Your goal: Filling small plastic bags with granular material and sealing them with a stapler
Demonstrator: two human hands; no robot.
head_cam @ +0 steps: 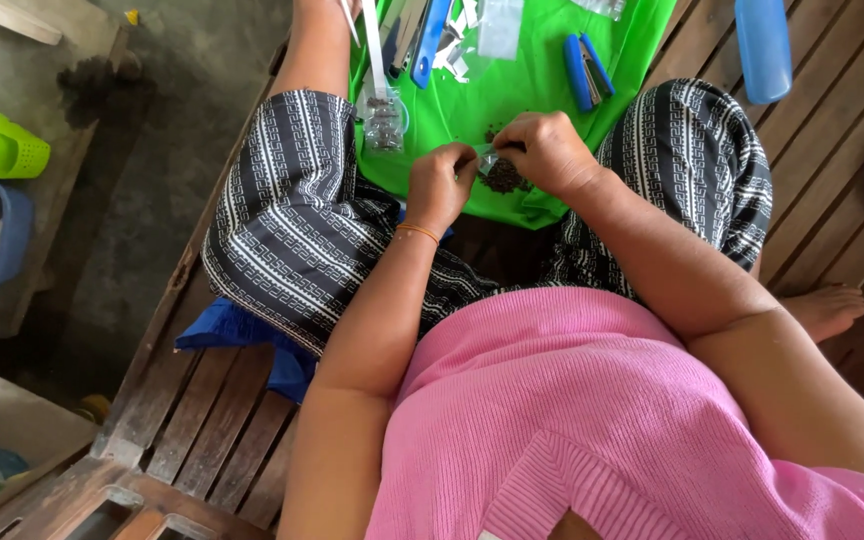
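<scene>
A bright green plastic sheet (pixel 512 90) lies across the lap of a person seated on a brown slatted wooden floor (pixel 812 150); everything else is placed from it. At its near edge sits a small heap of dark brown granules (pixel 503 178), still mostly unpacked. Above that heap, the left hand (pixel 439 186) and right hand (pixel 549 152) meet, fingers pinching a tiny clear plastic packet (pixel 488 160) between them. At the sheet's left side stands a clear bag of filled packets (pixel 384 122), suggesting several are done. Toward its far right lies a blue stapler (pixel 586 70).
</scene>
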